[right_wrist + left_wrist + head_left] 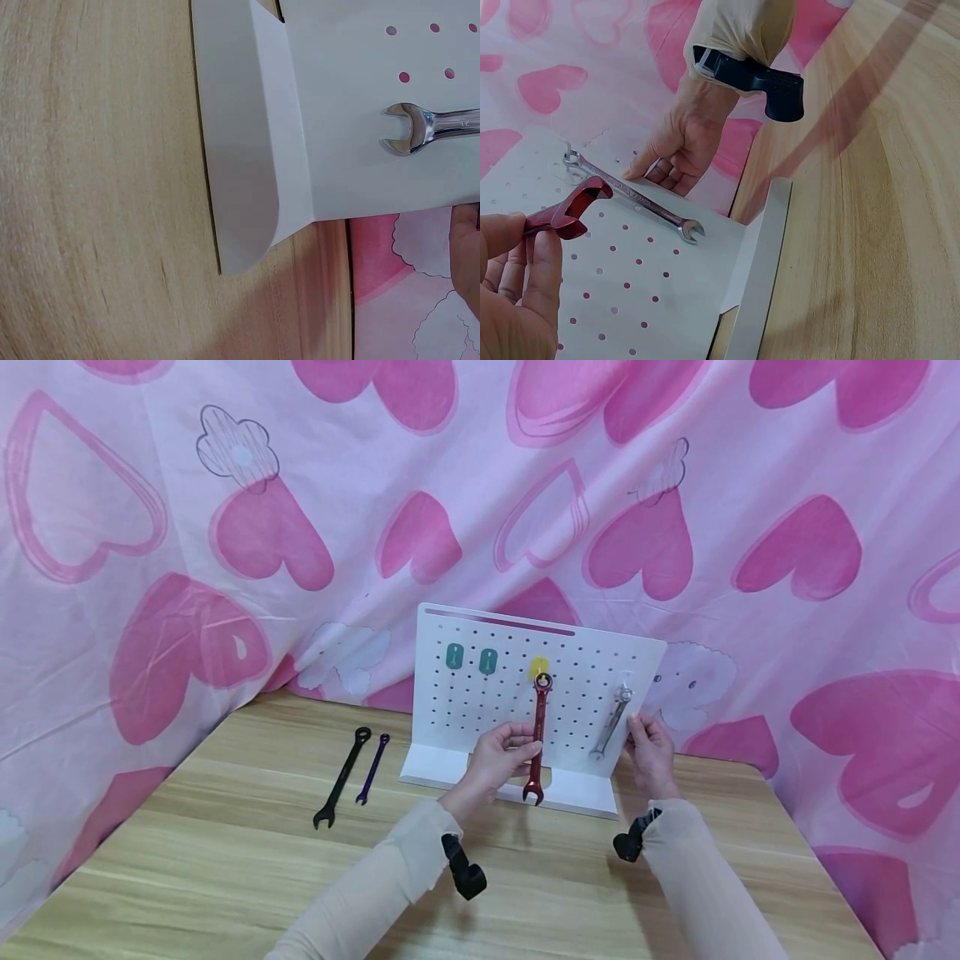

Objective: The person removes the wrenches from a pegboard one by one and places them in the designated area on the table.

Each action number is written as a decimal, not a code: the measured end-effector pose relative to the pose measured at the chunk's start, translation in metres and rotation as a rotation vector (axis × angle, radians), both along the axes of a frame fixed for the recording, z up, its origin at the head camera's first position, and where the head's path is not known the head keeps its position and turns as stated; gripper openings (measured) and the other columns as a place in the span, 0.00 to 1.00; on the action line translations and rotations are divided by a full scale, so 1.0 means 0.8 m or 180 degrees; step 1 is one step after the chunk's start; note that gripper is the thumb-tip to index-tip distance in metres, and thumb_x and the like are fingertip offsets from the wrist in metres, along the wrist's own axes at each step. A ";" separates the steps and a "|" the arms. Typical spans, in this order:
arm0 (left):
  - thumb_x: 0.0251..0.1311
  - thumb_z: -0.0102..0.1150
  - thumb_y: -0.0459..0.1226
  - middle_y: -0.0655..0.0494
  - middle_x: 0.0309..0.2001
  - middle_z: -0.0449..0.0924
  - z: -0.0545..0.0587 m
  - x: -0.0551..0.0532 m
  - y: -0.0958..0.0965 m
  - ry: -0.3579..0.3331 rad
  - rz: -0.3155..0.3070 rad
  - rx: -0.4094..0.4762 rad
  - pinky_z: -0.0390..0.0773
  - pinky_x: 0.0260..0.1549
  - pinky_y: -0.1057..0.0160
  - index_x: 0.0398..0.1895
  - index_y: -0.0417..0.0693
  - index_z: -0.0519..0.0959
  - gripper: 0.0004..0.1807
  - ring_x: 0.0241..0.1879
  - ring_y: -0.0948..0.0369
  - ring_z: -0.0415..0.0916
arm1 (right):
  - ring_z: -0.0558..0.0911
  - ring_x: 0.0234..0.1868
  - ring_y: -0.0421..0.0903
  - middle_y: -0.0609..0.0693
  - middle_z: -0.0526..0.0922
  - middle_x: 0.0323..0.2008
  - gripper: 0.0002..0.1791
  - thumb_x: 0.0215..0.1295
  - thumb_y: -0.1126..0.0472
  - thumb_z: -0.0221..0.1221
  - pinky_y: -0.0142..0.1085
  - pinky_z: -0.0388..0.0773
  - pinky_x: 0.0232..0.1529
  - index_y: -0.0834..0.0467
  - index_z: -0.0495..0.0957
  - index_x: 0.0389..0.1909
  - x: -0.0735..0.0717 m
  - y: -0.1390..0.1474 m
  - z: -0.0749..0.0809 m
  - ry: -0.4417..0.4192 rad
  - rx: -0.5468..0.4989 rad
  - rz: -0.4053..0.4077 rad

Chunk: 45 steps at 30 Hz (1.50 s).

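My left hand (500, 760) pinches a red combination wrench (537, 735) between thumb and fingers, upright in front of the white pegboard (510, 693). Its ring end meets the yellow hook (538, 666); whether it hangs there I cannot tell. With thumb and fingers my right hand (651, 752) grips the board's right edge. A silver wrench (630, 191) hangs by its ring end from a clear hook (626, 681) near that edge; its open end (411, 129) shows in the right wrist view. Two green hooks (454, 656) are fixed at the board's upper left.
A black wrench (342, 777) and a smaller purple wrench (372, 768) lie on the wooden table (225, 843) left of the board. The board's base flange (236, 150) rests on the tabletop. A pink heart-patterned cloth (480, 468) hangs behind.
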<state>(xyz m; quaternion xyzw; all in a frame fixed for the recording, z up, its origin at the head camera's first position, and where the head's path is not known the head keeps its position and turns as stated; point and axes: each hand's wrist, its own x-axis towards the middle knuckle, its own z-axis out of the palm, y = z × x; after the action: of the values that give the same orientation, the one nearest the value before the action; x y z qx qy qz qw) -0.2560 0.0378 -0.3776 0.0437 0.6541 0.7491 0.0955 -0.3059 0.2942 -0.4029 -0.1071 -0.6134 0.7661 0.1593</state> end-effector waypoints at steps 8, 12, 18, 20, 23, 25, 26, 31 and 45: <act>0.62 0.62 0.34 0.52 0.41 0.83 0.002 0.001 0.001 -0.0011 -0.0022 0.0067 0.86 0.37 0.66 0.51 0.43 0.79 0.14 0.34 0.65 0.80 | 0.75 0.29 0.32 0.36 0.79 0.24 0.12 0.71 0.56 0.55 0.22 0.77 0.34 0.47 0.76 0.25 -0.002 0.000 -0.001 0.0020 -0.0048 -0.0023; 0.63 0.62 0.34 0.53 0.41 0.83 0.004 0.001 0.000 -0.0018 -0.0034 0.0088 0.86 0.38 0.66 0.51 0.44 0.79 0.14 0.34 0.65 0.80 | 0.75 0.29 0.32 0.37 0.79 0.24 0.12 0.70 0.56 0.55 0.22 0.77 0.34 0.47 0.76 0.25 -0.002 0.000 -0.001 0.0042 -0.0077 0.0006; 0.62 0.62 0.34 0.54 0.41 0.83 0.008 0.003 -0.002 -0.0066 -0.0033 0.0099 0.86 0.39 0.65 0.51 0.45 0.79 0.14 0.35 0.65 0.81 | 0.74 0.29 0.33 0.37 0.78 0.24 0.12 0.71 0.56 0.55 0.22 0.76 0.33 0.47 0.75 0.25 -0.002 0.000 -0.001 0.0054 -0.0046 0.0005; 0.62 0.62 0.34 0.54 0.42 0.83 0.009 0.004 -0.003 -0.0079 -0.0034 0.0105 0.86 0.40 0.64 0.51 0.46 0.79 0.14 0.36 0.65 0.81 | 0.74 0.29 0.33 0.37 0.78 0.24 0.12 0.71 0.56 0.55 0.22 0.76 0.33 0.46 0.76 0.25 -0.001 0.000 -0.002 0.0061 -0.0058 0.0011; 0.63 0.62 0.34 0.53 0.42 0.83 0.010 0.004 -0.004 -0.0092 -0.0040 0.0123 0.86 0.41 0.63 0.51 0.47 0.79 0.14 0.36 0.65 0.81 | 0.73 0.30 0.32 0.37 0.76 0.24 0.12 0.71 0.55 0.54 0.22 0.75 0.34 0.46 0.76 0.25 -0.001 0.000 -0.002 0.0076 -0.0015 0.0033; 0.63 0.62 0.34 0.53 0.43 0.83 0.011 0.004 -0.004 -0.0080 -0.0042 0.0129 0.86 0.42 0.62 0.51 0.47 0.79 0.14 0.37 0.64 0.82 | 0.73 0.30 0.33 0.37 0.76 0.24 0.12 0.71 0.55 0.55 0.22 0.76 0.34 0.45 0.76 0.25 -0.001 0.000 -0.003 0.0088 -0.0010 0.0036; 0.63 0.62 0.34 0.53 0.43 0.83 0.011 0.005 -0.005 -0.0071 -0.0044 0.0131 0.86 0.42 0.62 0.52 0.47 0.79 0.14 0.37 0.64 0.82 | 0.73 0.30 0.32 0.36 0.76 0.24 0.12 0.71 0.55 0.54 0.22 0.76 0.35 0.45 0.75 0.25 -0.001 0.001 -0.003 0.0096 0.0014 0.0048; 0.63 0.62 0.34 0.52 0.43 0.83 0.013 0.006 -0.007 -0.0066 -0.0048 0.0142 0.86 0.42 0.62 0.52 0.47 0.79 0.14 0.37 0.64 0.82 | 0.74 0.30 0.32 0.36 0.77 0.25 0.12 0.71 0.55 0.54 0.22 0.76 0.35 0.45 0.75 0.25 0.000 0.001 -0.003 0.0111 -0.0011 0.0054; 0.62 0.62 0.33 0.52 0.44 0.83 0.013 0.008 -0.021 0.0026 0.0008 0.0127 0.86 0.38 0.65 0.52 0.44 0.78 0.15 0.36 0.66 0.82 | 0.74 0.33 0.33 0.34 0.79 0.28 0.11 0.70 0.52 0.54 0.21 0.76 0.37 0.46 0.74 0.26 -0.001 0.003 -0.002 -0.0045 0.0046 0.0061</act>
<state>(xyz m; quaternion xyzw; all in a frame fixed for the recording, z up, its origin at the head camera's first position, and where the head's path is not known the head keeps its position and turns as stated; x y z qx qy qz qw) -0.2496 0.0209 -0.3668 0.0479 0.6395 0.7619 0.0910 -0.3066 0.2967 -0.4043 -0.1055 -0.6210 0.7624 0.1483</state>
